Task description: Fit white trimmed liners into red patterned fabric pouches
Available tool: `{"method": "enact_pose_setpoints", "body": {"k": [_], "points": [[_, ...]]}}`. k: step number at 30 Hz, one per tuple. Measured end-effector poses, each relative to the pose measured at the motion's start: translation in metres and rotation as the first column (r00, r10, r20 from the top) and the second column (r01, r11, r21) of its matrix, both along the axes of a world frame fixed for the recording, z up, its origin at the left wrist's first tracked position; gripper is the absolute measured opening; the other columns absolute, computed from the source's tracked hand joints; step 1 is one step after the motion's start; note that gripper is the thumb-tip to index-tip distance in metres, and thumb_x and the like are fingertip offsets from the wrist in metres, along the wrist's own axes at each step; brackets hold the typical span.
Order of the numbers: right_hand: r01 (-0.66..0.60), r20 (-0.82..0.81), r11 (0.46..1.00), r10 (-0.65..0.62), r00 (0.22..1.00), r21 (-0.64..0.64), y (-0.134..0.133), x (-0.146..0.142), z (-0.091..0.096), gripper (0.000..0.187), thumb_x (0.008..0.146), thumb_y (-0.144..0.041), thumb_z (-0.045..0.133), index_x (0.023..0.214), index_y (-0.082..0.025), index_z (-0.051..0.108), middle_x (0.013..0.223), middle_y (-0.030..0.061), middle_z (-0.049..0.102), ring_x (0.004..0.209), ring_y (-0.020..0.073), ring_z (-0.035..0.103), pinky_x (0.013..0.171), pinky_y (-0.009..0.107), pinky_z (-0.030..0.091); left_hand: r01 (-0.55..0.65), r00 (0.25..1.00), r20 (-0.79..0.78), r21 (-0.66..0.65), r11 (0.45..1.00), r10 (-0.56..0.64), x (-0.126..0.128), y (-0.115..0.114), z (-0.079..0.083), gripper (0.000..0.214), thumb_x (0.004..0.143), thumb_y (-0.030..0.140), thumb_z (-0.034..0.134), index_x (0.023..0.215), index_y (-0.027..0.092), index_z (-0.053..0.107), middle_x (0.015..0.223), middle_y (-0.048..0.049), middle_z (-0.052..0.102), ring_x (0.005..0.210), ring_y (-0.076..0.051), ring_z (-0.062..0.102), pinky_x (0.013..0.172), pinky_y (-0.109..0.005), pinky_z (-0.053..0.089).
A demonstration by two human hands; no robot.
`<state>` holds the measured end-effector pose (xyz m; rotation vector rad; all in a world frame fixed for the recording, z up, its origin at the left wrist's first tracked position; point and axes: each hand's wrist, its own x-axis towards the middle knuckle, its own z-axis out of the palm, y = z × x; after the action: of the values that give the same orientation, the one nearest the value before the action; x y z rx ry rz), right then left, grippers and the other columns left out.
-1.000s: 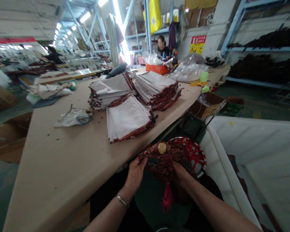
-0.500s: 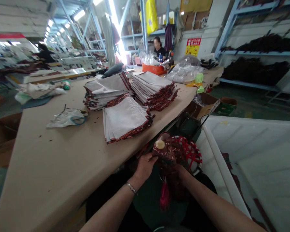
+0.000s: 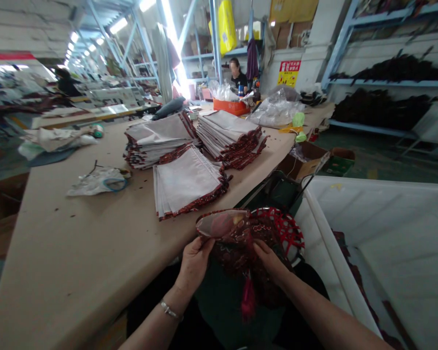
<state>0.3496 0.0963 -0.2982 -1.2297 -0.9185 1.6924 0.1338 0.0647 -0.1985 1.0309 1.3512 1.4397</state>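
A dark red-brown patterned fabric piece is stretched between my two hands, just off the table's near edge. My left hand pinches its left end, where a pale lining shows inside an opening. On the right, my right hand is closed on the bunched part of the same fabric. A pink-red tassel hangs below the cloth between my hands. Behind the fabric is a round seat or basket wrapped in red strips, partly covered. Stacks of grey-backed fabric pieces with red-brown edges lie on the table beyond.
The brown-covered table fills the left side. A clear plastic bag with a blue ring lies on it. To my right stands a large white bin with dark red pieces inside. A person sits at the far end near an orange tray.
My left hand has moved left and slightly down, drawing the fabric end out wider. The opening with pale lining now shows. My right hand stays near the same place.
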Motion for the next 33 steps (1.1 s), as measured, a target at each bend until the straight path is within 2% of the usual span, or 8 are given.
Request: {"method": "enact_pose_setpoints", "body": {"k": [2,5,9,13,17,21,28,33], "points": [[-0.048,0.007,0.987,0.047,0.999,0.153,0.007,0.005,0.018,0.044,0.072,-0.042,0.073,0.112,-0.026,0.066,0.127,0.0026,0.062,0.127,0.0209,0.048,0.113,0.036,0.026,0.036,0.999,0.0,-0.023,0.999,-0.036,-0.013,-0.005,0.011,0.029,0.07,0.039,0.073,0.089,0.016,0.074,0.084,-0.0034,0.074,0.085,-0.022,0.066,0.082,-0.032,0.054],[-0.283,-0.097,0.892,0.336,0.937,0.352,0.033,0.002,0.066,0.054,0.074,-0.04,0.073,0.124,-0.028,0.059,0.126,0.0022,0.062,0.119,0.0201,0.054,0.109,0.038,0.034,0.141,0.989,-0.039,0.012,0.99,-0.14,-0.02,0.001,0.04,0.029,0.07,0.038,0.073,0.09,0.016,0.075,0.089,-0.0039,0.074,0.09,-0.022,0.066,0.088,-0.034,0.052],[-0.517,-0.223,0.79,0.598,0.77,0.33,0.071,-0.017,0.14,0.042,0.062,-0.038,0.081,0.097,-0.018,0.071,0.088,0.0022,0.074,0.083,0.0183,0.068,0.085,0.033,0.052,0.266,0.964,-0.008,0.112,0.958,-0.266,-0.014,0.02,0.095,0.029,0.075,0.037,0.07,0.095,0.016,0.073,0.09,-0.0054,0.073,0.087,-0.022,0.066,0.082,-0.036,0.055],[-0.205,-0.362,0.921,0.325,0.874,0.331,0.088,-0.026,0.202,0.026,0.064,-0.032,0.078,0.085,-0.019,0.071,0.076,-0.0009,0.074,0.065,0.0153,0.068,0.068,0.03,0.055,0.143,0.988,0.007,0.29,0.946,-0.152,-0.028,0.032,0.14,0.028,0.078,0.039,0.067,0.097,0.018,0.068,0.09,-0.0045,0.071,0.081,-0.018,0.066,0.076,-0.034,0.055],[0.006,-0.342,0.981,0.062,0.938,0.193,0.081,0.002,0.231,0.024,0.082,-0.036,0.059,0.099,-0.022,0.068,0.092,0.0038,0.075,0.074,0.0187,0.071,0.068,0.035,0.055,-0.109,0.971,-0.164,0.351,0.93,0.176,-0.069,0.034,0.139,0.029,0.077,0.041,0.066,0.091,0.015,0.067,0.08,-0.0039,0.069,0.075,-0.016,0.065,0.07,-0.029,0.053],[-0.009,-0.013,0.996,0.011,1.0,0.09,0.064,0.042,0.185,0.027,0.077,-0.038,0.063,0.098,-0.023,0.069,0.086,0.0097,0.075,0.061,0.0211,0.069,0.059,0.036,0.054,-0.093,0.751,-0.601,0.316,0.944,0.275,-0.096,0.028,0.103,0.016,0.076,0.03,0.065,0.08,0.016,0.069,0.076,-0.0037,0.068,0.072,-0.016,0.063,0.068,-0.028,0.051],[0.042,0.577,0.982,-0.141,0.805,0.182,0.035,0.084,0.004,0.031,0.056,-0.042,0.07,0.08,-0.024,0.067,0.078,0.0094,0.073,0.083,0.0336,0.069,0.082,0.047,0.052,0.203,0.28,-0.923,0.327,0.923,0.265,-0.083,0.035,0.076,0.014,0.079,0.017,0.058,0.088,0.019,0.069,0.095,-0.0073,0.07,0.094,-0.023,0.06,0.094,-0.042,0.045],[-0.006,0.672,0.981,-0.128,0.729,0.193,0.028,0.089,-0.042,0.057,0.061,-0.05,0.062,0.111,-0.021,0.06,0.086,0.0069,0.071,0.091,0.0323,0.067,0.093,0.049,0.047,0.179,0.163,-0.958,0.263,0.948,0.235,-0.093,0.04,0.073,0.017,0.084,0.016,0.051,0.085,0.018,0.068,0.094,-0.0077,0.069,0.089,-0.022,0.06,0.086,-0.038,0.048]]}}
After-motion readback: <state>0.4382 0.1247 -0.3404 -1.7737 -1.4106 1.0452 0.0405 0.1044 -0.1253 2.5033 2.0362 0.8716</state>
